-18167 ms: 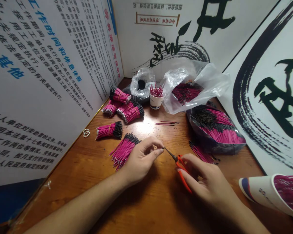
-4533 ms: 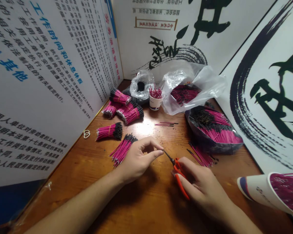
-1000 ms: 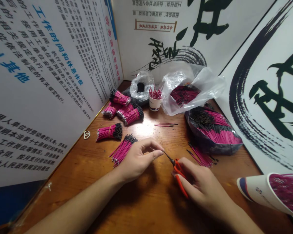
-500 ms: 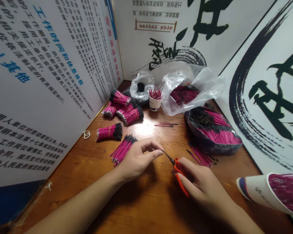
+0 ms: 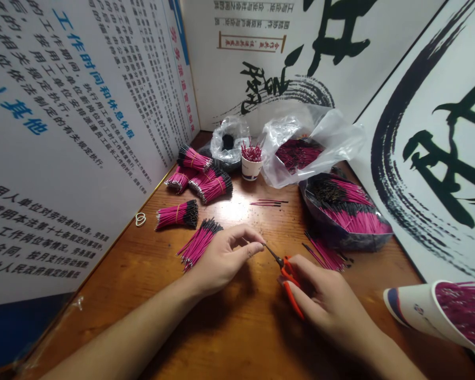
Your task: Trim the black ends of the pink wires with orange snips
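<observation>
My left hand (image 5: 229, 253) is pinched at the middle of the table, its thumb and forefinger closed on something small that I cannot make out. My right hand (image 5: 320, 290) grips the orange-handled scissors (image 5: 293, 295), whose dark blades point up and left to the left fingertips. Just behind my left wrist lies a loose pile of pink wires with black ends (image 5: 200, 244). A few single wires (image 5: 269, 202) lie beyond the hands, and more loose wires (image 5: 325, 256) lie behind my right hand.
Banded wire bundles (image 5: 177, 214) lie at the left, near white rings (image 5: 140, 219). A paper cup (image 5: 251, 170) and plastic bags (image 5: 287, 129) stand at the back. An open dark bag (image 5: 344, 240) of wires is at the right, and a tilted cup (image 5: 419, 306) lies nearer.
</observation>
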